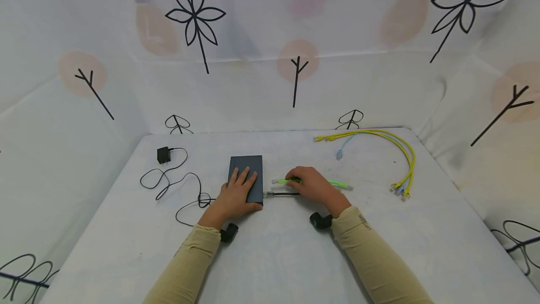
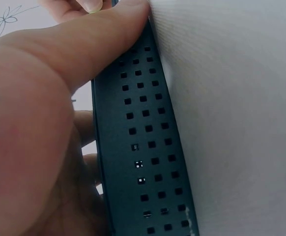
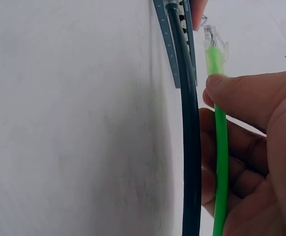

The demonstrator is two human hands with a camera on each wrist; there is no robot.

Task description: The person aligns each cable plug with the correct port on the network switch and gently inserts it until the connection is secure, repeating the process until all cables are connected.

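A dark blue-grey network switch (image 1: 252, 164) lies on the white table. My left hand (image 1: 236, 197) rests on it with fingers spread over its top. In the left wrist view, the thumb (image 2: 101, 39) lies along its perforated side (image 2: 148, 128). Just right of the switch, my right hand (image 1: 311, 184) pinches a bright green Ethernet cable (image 3: 221, 142) between thumb and fingers, close behind its clear plug (image 3: 212, 37). That plug points toward the switch, apart from it. A black cable (image 3: 189, 118) is plugged into the switch's port side and runs beneath my right hand.
A black power adapter (image 1: 163, 155) with a thin, looped cord (image 1: 191, 173) lies to the left, its cord leading to the switch. Several yellow Ethernet cables (image 1: 408, 154) and a light-blue one (image 1: 339, 154) curve across the back right. Patterned white cloth walls (image 1: 253, 97) surround the table.
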